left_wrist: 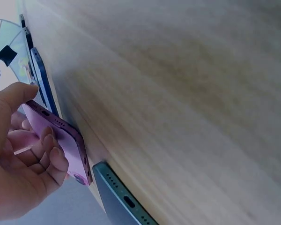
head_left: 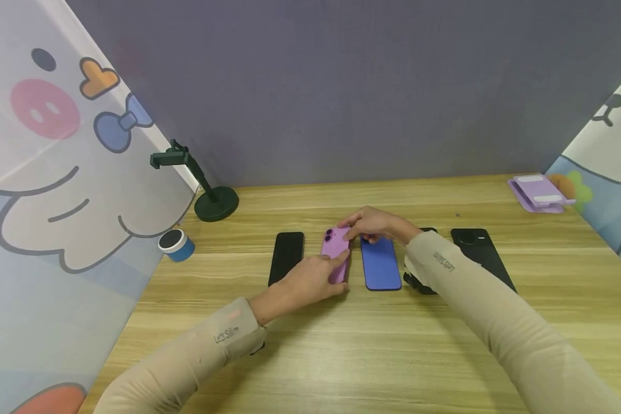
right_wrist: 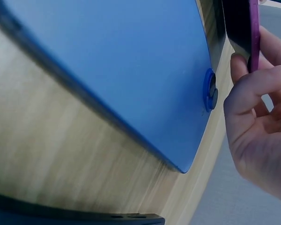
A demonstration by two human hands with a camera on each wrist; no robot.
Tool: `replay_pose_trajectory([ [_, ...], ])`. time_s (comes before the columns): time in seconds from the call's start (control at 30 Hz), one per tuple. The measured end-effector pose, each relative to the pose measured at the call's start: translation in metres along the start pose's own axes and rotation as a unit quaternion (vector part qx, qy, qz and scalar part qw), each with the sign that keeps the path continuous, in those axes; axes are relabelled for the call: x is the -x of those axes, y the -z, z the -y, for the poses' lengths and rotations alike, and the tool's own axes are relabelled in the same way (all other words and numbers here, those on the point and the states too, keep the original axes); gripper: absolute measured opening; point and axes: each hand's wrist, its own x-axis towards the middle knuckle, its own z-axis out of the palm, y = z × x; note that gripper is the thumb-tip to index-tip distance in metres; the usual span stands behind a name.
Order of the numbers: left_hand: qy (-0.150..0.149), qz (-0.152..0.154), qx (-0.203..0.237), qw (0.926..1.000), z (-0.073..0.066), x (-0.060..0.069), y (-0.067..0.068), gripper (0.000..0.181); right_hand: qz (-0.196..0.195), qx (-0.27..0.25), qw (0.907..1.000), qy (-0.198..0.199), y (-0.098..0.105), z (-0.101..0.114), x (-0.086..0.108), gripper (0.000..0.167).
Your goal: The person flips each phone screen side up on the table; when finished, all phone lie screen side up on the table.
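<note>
Holding pink phone (head_left: 333, 244) by near end with left hand (head_left: 313, 277), pinching far right corner with right hand (head_left: 371, 222). Long way near to far, between black phone (head_left: 287, 254) (left), blue phone (head_left: 381, 265) (right).

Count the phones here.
5, left to right: black phone, pink phone, blue phone, dark phone partly hidden by the right sleeve, rightmost phone. Others may be hidden.
</note>
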Motion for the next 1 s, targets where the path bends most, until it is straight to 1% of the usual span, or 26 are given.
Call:
replay_pose_trajectory([
  [0.17, -0.013, -0.003, 0.026, 0.9996, 0.006, 0.001, 0.006, 0.077, 0.003, -0.011, 0.9998, 0.016, 0.002, -0.004, 0.002, 0.056],
  [0.33, -0.021, 0.000, 0.078, 0.9967, 0.013, 0.004, 0.011, 0.078, 0.003, -0.015, 0.9988, 0.046, 0.002, -0.007, 0.005, 0.056],
  [0.43, -0.026, -0.004, 0.099, 0.9948, 0.017, 0.007, 0.012, 0.076, -0.003, -0.025, 0.9978, 0.062, 0.001, -0.008, 0.006, 0.056],
  [0.63, -0.033, -0.017, 0.113, 0.9929, 0.024, 0.010, 0.012, 0.073, -0.019, -0.041, 0.9951, 0.089, -0.003, -0.012, 0.006, 0.054],
  [0.73, -0.036, -0.016, 0.117, 0.9923, 0.027, 0.010, 0.014, 0.073, -0.026, -0.051, 0.9937, 0.096, -0.004, -0.013, 0.005, 0.054],
  [1.0, -0.042, 0.008, 0.136, 0.9898, 0.032, 0.012, 0.022, 0.075, -0.031, -0.063, 0.9921, 0.104, -0.006, -0.011, 0.004, 0.054],
])
